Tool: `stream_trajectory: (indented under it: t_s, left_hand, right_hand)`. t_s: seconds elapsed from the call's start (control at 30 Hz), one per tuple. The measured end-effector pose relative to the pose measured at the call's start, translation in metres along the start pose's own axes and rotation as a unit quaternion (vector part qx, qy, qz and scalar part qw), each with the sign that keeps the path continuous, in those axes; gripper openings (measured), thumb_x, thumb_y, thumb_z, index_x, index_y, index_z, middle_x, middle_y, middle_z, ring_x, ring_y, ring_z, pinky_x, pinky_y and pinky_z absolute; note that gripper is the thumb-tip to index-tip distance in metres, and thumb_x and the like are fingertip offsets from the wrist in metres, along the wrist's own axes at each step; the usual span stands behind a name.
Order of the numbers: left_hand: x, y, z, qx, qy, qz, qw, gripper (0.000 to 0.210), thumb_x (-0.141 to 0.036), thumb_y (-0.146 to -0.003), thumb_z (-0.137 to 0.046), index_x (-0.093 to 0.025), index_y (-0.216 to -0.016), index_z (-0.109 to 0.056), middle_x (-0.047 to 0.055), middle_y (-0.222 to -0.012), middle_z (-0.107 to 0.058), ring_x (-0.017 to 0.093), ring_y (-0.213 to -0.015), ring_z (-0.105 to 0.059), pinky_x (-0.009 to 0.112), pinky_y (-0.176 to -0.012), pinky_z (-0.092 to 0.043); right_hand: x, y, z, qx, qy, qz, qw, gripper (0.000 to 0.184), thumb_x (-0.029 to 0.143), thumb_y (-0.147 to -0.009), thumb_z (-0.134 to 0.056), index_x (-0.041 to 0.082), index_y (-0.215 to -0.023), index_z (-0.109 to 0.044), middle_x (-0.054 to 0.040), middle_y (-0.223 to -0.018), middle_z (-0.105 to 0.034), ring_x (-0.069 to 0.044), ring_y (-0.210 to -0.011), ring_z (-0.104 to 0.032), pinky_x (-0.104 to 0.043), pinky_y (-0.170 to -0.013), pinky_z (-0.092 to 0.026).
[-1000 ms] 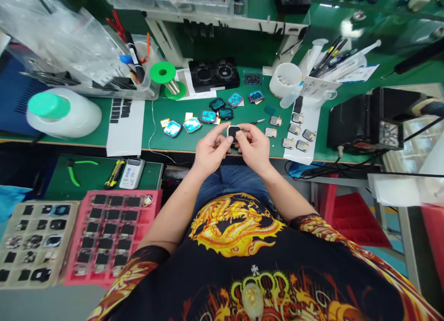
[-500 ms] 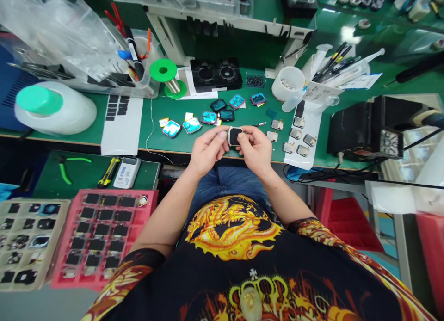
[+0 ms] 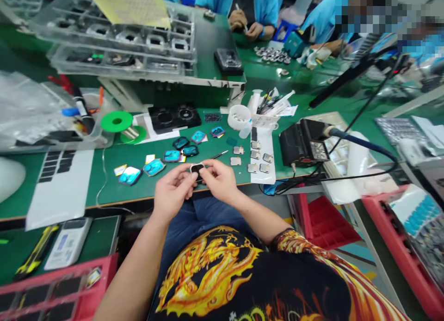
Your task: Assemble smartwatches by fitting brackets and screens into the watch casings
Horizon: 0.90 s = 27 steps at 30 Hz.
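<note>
A: You're pinching a small rounded-square piece with a black face and pale rim (image 3: 196, 168), well left of the long white sheet (image 3: 265, 137). Your left hand (image 3: 172, 188) and right hand (image 3: 221, 180) are both curling in, thumbs and fingertips closing on its edges, with little gap between them.

B: So you're probably working midway through this one. What is lying around you?

A: Five flat grey metal-faced modules (image 3: 265, 167) are resting on that sheet, and two matching loose grey modules (image 3: 236, 161) are lying just left of it. Farther left, seven dark-rimmed cases with shiny blue film (image 3: 172, 155) are sitting in a loose group. You seem to be facing plenty more pieces, though nothing is showing which are finished. Your thumbs are covering part of the held one, so its exact state is hard to tell.

B: And room to move?

A: You're working close to the front edge of the green-topped workbench (image 3: 128, 191), left of the sheet. A slim pointed tool with a dark handle (image 3: 221, 153) is lying between the sheet and the cases, just beyond your right hand. Right of the sheet, a boxy black bench unit (image 3: 301, 143) is crowding that side.
</note>
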State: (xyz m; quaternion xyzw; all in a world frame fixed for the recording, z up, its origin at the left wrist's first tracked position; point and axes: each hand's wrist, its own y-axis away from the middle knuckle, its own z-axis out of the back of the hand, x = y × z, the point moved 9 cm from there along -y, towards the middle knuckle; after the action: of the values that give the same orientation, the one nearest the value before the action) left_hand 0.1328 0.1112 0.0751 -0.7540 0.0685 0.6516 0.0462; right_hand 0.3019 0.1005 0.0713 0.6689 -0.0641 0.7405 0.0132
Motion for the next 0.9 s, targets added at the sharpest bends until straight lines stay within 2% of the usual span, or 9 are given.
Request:
stream_trajectory:
  t_s: [0.13,0.27,0.5,0.73,0.9]
  left_hand:
    - [-0.0017,0.0010,-0.0026,0.007,-0.004,-0.002,1.000,0.045,-0.042,-0.093,-0.096,-0.017,-0.128,-0.083,-0.001,-0.070,-0.073,0.011,-0.051,-0.064,0.020,-0.048,-0.053]
    - [-0.0016,0.0027,-0.0033,0.000,-0.009,0.009,1.000,0.047,-0.044,-0.093,-0.095,-0.017,-0.130,-0.084,0.001,-0.073,-0.076,0.011,-0.049,-0.063,0.019,-0.045,-0.051]
    - [0.0022,0.0038,-0.0038,-0.004,-0.006,0.010,1.000,0.050,-0.044,-0.094,-0.095,-0.017,-0.134,-0.083,0.000,-0.075,-0.074,0.009,-0.050,-0.063,0.018,-0.044,-0.051]
    - [0.0030,0.0050,-0.0056,0.014,0.010,0.008,1.000,0.046,-0.042,-0.095,-0.095,-0.019,-0.133,-0.083,-0.001,-0.075,-0.074,0.011,-0.049,-0.065,0.019,-0.041,-0.051]
    - [-0.0019,0.0076,-0.0081,-0.002,0.009,-0.022,1.000,0.043,-0.043,-0.098,-0.092,-0.018,-0.132,-0.083,-0.002,-0.069,-0.072,0.010,-0.048,-0.065,0.018,-0.045,-0.054]
  right_hand:
    - [-0.0014,-0.0005,0.0006,-0.007,0.008,-0.004,1.000,0.036,0.053,-0.103,-0.074,0.021,-0.118,-0.079,0.0050,-0.071,-0.067,-0.012,-0.061,-0.062,-0.025,-0.061,-0.049]
    - [0.0010,0.0006,-0.0008,0.008,0.022,0.005,1.000,0.036,0.053,-0.105,-0.073,0.022,-0.122,-0.077,0.0046,-0.073,-0.068,-0.013,-0.067,-0.066,-0.025,-0.064,-0.050]
    - [0.0018,0.0014,0.0001,0.019,0.040,0.017,0.999,0.036,0.049,-0.103,-0.073,0.020,-0.125,-0.077,0.0041,-0.075,-0.069,-0.012,-0.066,-0.064,-0.025,-0.065,-0.049]
    - [-0.0015,0.0006,0.0031,0.027,0.007,0.013,1.000,0.038,0.053,-0.101,-0.077,0.021,-0.121,-0.077,0.0036,-0.073,-0.068,-0.012,-0.063,-0.062,-0.025,-0.060,-0.048]
    - [0.0001,-0.0009,0.0023,0.044,-0.016,-0.001,0.999,0.045,0.061,-0.101,-0.077,0.021,-0.120,-0.077,0.0051,-0.071,-0.066,-0.011,-0.060,-0.060,-0.025,-0.059,-0.049]
